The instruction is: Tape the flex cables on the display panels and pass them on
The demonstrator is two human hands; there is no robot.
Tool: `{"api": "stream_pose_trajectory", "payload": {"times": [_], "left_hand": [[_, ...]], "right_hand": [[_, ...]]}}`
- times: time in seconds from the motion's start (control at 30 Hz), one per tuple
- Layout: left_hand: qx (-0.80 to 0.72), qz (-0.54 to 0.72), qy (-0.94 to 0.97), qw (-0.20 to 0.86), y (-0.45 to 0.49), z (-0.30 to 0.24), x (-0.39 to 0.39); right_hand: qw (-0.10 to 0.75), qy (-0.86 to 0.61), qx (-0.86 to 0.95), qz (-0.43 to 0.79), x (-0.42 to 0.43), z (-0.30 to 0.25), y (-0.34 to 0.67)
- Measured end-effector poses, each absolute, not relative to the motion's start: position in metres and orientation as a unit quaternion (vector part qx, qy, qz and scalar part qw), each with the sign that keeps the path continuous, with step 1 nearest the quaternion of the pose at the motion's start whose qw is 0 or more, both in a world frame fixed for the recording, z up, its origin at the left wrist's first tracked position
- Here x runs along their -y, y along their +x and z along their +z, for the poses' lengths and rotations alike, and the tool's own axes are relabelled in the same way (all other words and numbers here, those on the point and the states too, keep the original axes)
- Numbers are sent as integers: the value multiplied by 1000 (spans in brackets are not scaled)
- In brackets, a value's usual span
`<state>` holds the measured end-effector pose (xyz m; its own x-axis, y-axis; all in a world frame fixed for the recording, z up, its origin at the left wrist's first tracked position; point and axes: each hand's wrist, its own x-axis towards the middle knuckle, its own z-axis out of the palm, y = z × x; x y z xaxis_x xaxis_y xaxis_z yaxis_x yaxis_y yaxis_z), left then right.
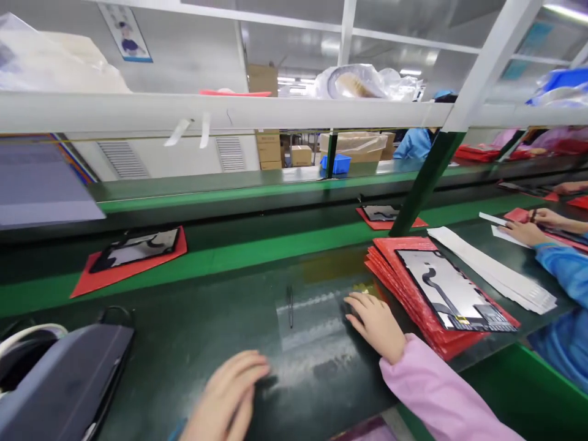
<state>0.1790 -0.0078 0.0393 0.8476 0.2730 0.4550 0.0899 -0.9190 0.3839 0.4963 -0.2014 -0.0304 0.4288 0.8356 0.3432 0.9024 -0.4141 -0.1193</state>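
My left hand [229, 392] hovers low over the front of the dark green bench [174, 343], a little blurred, with its fingers stretched out and nothing seen in them. To the right, my right hand [374, 324] rests near the bench surface, fingers extended and holding nothing visible. Between the two lies a thin dark tool, like tweezers [290, 306], on a clear sheet [312, 318]. Just beyond my right hand is a stack of red padded sleeves [399, 288]. On top of it lies a flat display panel [445, 282] with a black flex cable.
White strips [496, 269] lie right of the stack, beside a co-worker's hands [528, 229]. Behind runs a green belt [257, 248] with panels on red sleeves [138, 251]. A grey machine [64, 380] stands at left. A slanted post [427, 177] rises behind the stack.
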Motion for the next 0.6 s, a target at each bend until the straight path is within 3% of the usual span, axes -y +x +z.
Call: {"api": "stream_pose_trajectory", "payload": {"times": [0.2,0.37,0.6], "left_hand": [[9,146,985,95,270,-9,-20],[-25,197,979,43,278,-51,-27],[-39,245,966,65,274,-74,-40]], "right_hand": [[149,-846,499,-118,192,-49,519],[172,-813,547,-100,158,-31,496],[94,-761,636,-86,28,14,515]]}}
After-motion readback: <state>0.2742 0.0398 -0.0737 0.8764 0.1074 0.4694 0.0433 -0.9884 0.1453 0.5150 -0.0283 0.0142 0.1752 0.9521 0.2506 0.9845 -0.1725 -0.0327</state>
